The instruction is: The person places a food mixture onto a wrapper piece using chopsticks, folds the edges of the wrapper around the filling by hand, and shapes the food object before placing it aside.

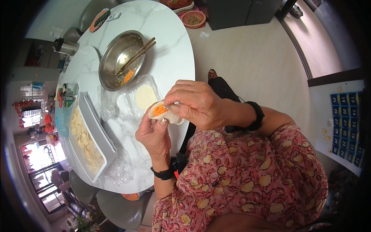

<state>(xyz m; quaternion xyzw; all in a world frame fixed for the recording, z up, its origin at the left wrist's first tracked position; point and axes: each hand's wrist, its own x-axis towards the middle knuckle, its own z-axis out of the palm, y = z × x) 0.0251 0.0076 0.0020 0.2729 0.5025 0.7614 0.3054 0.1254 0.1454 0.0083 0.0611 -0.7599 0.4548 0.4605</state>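
A round dumpling wrapper (175,119), folded partly over orange filling (159,110), is held between my two hands in front of the table's edge. My left hand (156,134) supports its lower side, with the thumb on the rim. The thumb and fingers of my right hand (192,104) pinch its upper right edge. The filling shows at the gap on the left. Just beyond, a flat round wrapper (145,97) lies on clear plastic (127,97). A steel bowl (108,58) with orange filling remnants and wooden chopsticks (136,60) stands farther back.
A white tray (100,150) of pale dumplings (84,136) stands at the left on the marble-patterned round table (171,37). Crumpled plastic (121,169) lies beside it. Glass jars (70,89) and a metal jug (68,47) are along the far side. Grey chairs (120,208) stand below the table.
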